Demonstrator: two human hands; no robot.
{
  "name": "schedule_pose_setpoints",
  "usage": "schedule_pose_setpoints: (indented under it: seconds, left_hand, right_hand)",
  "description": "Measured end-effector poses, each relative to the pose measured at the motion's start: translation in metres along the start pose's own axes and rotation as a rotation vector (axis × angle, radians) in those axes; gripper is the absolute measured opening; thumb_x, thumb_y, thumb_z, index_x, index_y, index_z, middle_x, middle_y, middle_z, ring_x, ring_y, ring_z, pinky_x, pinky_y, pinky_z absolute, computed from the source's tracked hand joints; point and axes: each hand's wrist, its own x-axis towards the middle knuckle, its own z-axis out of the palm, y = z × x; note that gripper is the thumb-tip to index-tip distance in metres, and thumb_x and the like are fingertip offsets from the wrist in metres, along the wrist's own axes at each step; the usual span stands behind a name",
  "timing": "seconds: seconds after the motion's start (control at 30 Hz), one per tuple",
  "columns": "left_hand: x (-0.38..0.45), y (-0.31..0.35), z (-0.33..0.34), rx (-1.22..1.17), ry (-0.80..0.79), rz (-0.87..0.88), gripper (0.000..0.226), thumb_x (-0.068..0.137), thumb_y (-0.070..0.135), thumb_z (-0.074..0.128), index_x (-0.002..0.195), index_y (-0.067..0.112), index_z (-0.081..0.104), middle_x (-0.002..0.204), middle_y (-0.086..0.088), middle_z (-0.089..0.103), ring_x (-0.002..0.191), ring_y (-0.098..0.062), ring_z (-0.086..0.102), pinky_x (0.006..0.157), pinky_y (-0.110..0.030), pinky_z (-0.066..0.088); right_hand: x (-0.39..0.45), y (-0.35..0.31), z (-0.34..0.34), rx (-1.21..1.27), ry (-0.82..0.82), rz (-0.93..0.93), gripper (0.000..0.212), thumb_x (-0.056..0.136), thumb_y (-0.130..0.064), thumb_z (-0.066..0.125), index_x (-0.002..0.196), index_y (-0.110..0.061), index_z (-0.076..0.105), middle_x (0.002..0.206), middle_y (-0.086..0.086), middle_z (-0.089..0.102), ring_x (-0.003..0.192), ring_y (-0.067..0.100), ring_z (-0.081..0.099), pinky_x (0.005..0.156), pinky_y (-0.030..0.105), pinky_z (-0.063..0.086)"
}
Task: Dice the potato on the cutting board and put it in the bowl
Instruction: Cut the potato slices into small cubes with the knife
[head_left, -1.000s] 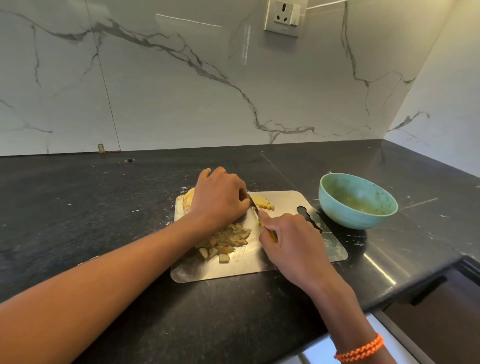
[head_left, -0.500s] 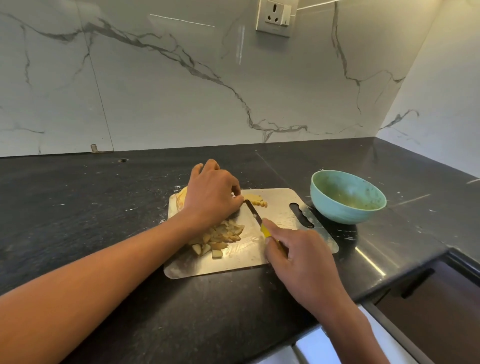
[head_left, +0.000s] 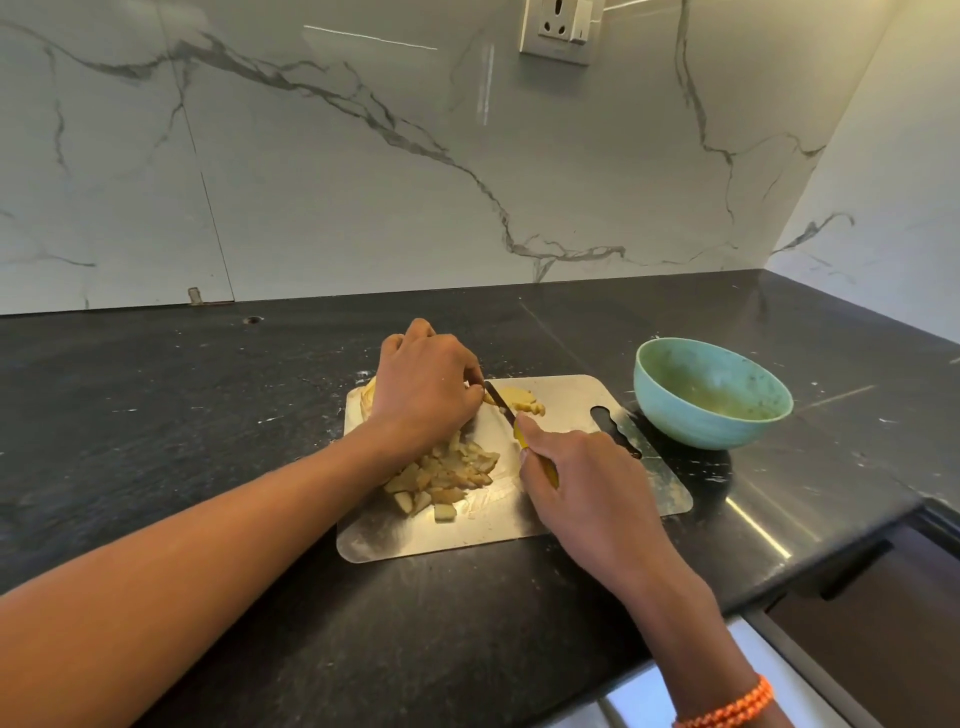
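A steel cutting board (head_left: 467, 535) lies on the black counter. My left hand (head_left: 423, 389) curls over a potato slice (head_left: 519, 399) at the board's far side, its fingertips pinching the slice. A larger potato piece (head_left: 368, 399) peeks out behind the left wrist. My right hand (head_left: 582, 488) grips a yellow-handled knife (head_left: 500, 400), whose blade rests against the slice beside my left fingertips. A heap of diced potato (head_left: 447, 475) sits mid-board under my left forearm. The teal bowl (head_left: 670, 400) stands just right of the board, with no potato visible in it.
The black counter (head_left: 208, 415) runs back to a marble wall with a power socket (head_left: 558, 28). The counter's front edge drops off at lower right above a drawer front (head_left: 883, 597). An orange bracelet (head_left: 727, 709) is on my right wrist.
The knife blade has shifted slightly along the potato slice between cuts. Both hands stay in about the same places on the board; the view has shifted a little.
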Motion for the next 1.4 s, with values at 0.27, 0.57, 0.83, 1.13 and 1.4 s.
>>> schedule_pose_setpoints:
  seconds: [0.27,0.57,0.83,1.13,1.4]
  left_hand:
    - [-0.002,0.003,0.003,0.02,0.016,0.037,0.014,0.09,0.049,0.073,0.091,0.037,0.08,0.102,0.016,0.071,0.11,-0.014,0.049,0.106,-0.043,0.04]
    - [-0.003,0.003,0.004,-0.022,0.034,0.039,0.016,0.092,0.046,0.075,0.098,0.033,0.082,0.101,0.011,0.07,0.106,-0.01,0.047,0.105,-0.037,0.041]
    - [-0.005,0.016,-0.002,0.009,-0.035,0.143,0.024,0.106,0.033,0.059,0.117,0.018,0.074,0.1,0.002,0.074,0.09,-0.016,0.064,0.082,-0.032,0.058]
    - [-0.012,0.027,0.001,0.014,-0.192,0.366,0.024,0.106,0.019,0.05,0.125,0.014,0.065,0.115,-0.002,0.062,0.094,-0.017,0.059,0.08,-0.038,0.06]
    - [-0.007,0.031,-0.014,-0.22,-0.273,0.259,0.033,0.102,0.009,0.054,0.122,0.02,0.078,0.118,0.002,0.074,0.096,-0.016,0.069,0.087,-0.035,0.061]
  right_hand:
    - [0.003,0.001,0.002,0.028,-0.04,-0.01,0.047,0.106,-0.036,0.045,0.153,-0.033,0.045,0.097,-0.007,0.07,0.085,0.01,0.057,0.074,0.037,0.051]
    - [-0.035,0.026,0.001,0.135,0.014,-0.053,0.045,0.103,-0.041,0.051,0.148,-0.038,0.048,0.06,-0.019,0.053,0.062,0.006,0.054,0.056,0.018,0.031]
    - [-0.018,0.059,-0.008,0.139,0.221,0.009,0.038,0.104,-0.045,0.053,0.141,-0.039,0.058,0.058,-0.014,0.06,0.054,0.008,0.053,0.055,0.03,0.041]
    - [0.008,0.072,-0.005,-0.071,0.186,0.069,0.036,0.102,-0.049,0.054,0.135,-0.04,0.064,0.106,-0.011,0.077,0.092,0.015,0.068,0.078,0.044,0.057]
    - [0.012,0.08,0.0,0.09,0.121,0.018,0.034,0.103,-0.038,0.057,0.135,-0.032,0.065,0.085,-0.017,0.057,0.08,0.005,0.054,0.069,0.036,0.051]
